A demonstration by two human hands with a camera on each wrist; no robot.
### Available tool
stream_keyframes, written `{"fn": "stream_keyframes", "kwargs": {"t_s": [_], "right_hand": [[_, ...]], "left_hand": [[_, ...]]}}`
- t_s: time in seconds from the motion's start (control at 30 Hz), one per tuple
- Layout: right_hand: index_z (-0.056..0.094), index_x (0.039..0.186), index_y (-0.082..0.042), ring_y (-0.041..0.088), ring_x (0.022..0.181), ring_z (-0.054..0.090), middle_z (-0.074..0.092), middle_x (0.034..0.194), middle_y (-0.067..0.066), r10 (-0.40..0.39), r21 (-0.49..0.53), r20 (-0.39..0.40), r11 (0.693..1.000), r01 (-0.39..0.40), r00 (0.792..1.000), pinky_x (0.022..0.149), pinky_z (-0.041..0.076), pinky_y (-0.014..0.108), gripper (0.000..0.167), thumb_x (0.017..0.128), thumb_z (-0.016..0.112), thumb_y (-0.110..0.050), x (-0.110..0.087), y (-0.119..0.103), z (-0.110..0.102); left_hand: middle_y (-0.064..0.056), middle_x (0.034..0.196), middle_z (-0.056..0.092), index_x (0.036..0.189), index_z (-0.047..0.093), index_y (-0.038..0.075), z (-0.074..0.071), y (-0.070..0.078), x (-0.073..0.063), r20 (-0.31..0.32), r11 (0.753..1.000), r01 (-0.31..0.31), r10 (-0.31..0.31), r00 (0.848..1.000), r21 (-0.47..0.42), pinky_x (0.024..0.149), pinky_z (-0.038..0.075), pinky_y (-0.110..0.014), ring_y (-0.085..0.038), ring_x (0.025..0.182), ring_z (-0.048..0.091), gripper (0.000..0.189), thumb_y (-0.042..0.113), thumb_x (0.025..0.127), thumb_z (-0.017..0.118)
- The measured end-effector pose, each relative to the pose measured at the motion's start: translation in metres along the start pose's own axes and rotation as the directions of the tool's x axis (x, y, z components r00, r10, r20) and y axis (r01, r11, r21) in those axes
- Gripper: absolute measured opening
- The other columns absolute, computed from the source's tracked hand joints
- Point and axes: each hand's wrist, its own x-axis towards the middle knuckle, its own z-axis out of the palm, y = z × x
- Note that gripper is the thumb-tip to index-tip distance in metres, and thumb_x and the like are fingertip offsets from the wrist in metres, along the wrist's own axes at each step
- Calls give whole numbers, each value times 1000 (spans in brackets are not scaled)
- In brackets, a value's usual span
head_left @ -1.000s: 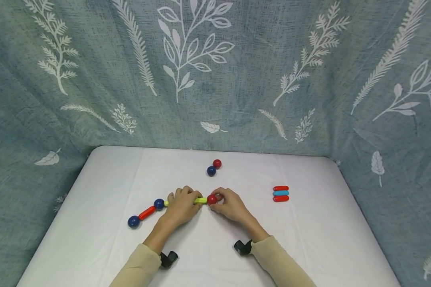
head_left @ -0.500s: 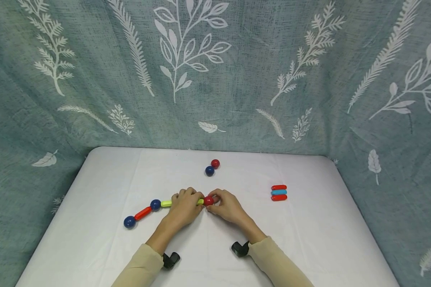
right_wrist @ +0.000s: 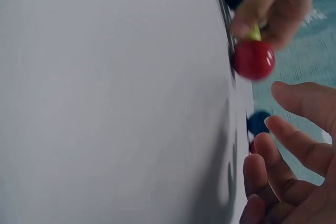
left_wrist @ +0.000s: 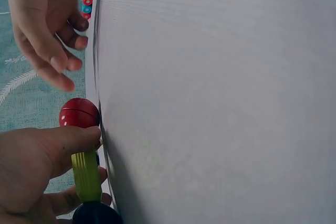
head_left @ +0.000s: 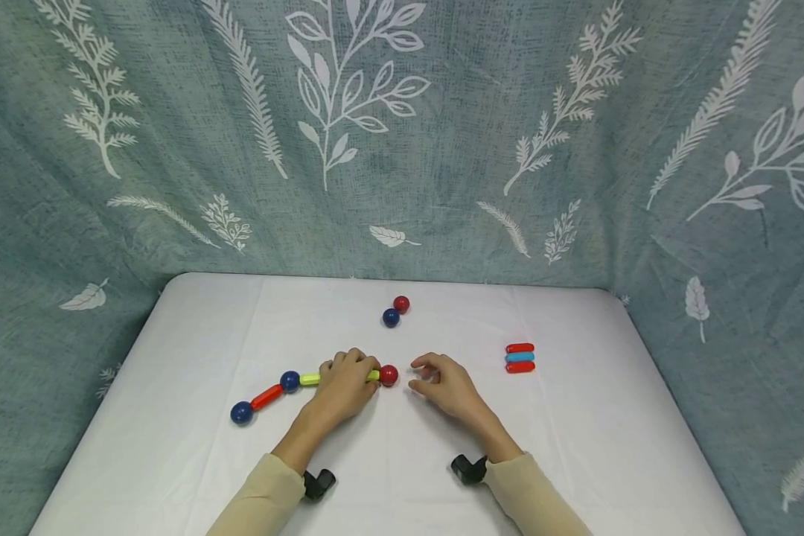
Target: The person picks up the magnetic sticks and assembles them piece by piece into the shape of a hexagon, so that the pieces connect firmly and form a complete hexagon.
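A chain of balls and rods lies on the table in the head view, with a blue ball (head_left: pixel 242 413), a red rod (head_left: pixel 266 397), another blue ball (head_left: pixel 290 382) and a yellow-green rod (head_left: pixel 310 380) left of my hand. My left hand (head_left: pixel 344 384) hides the chain's middle and pinches a yellow-green rod (left_wrist: pixel 86 177) next to the red end ball (head_left: pixel 388 375). In the left wrist view, a dark blue ball (left_wrist: pixel 97 214) sits at that rod's other end. My right hand (head_left: pixel 447 385) is apart from the red ball, its fingers loosely bent, holding nothing.
Farther back on the white table (head_left: pixel 576 447) lie a loose red ball (head_left: pixel 401 304) and a blue ball (head_left: pixel 391 318). Two red rods (head_left: pixel 520 367) and a light blue rod (head_left: pixel 519 357) lie side by side at the right. A patterned curtain (head_left: pixel 442 149) hangs behind.
My right hand has let go of the red end ball and drawn back to the right. The left hand and chain shifted slightly left in view, then stayed still.
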Motion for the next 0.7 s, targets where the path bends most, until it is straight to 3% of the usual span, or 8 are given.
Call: {"fn": "stream_keyframes", "kwargs": {"t_s": [0.7], "right_hand": [[69, 119, -8, 20, 84, 56, 64, 100, 7, 101, -64, -191, 991, -115, 976, 73, 47, 33, 30, 91, 75, -18, -37, 67, -80]], "left_hand": [[-6, 119, 57, 116, 69, 20, 1, -1, 2, 22, 1000, 21, -21, 1000, -5, 101, 31, -64, -32, 116, 49, 24, 26, 93, 73]]}}
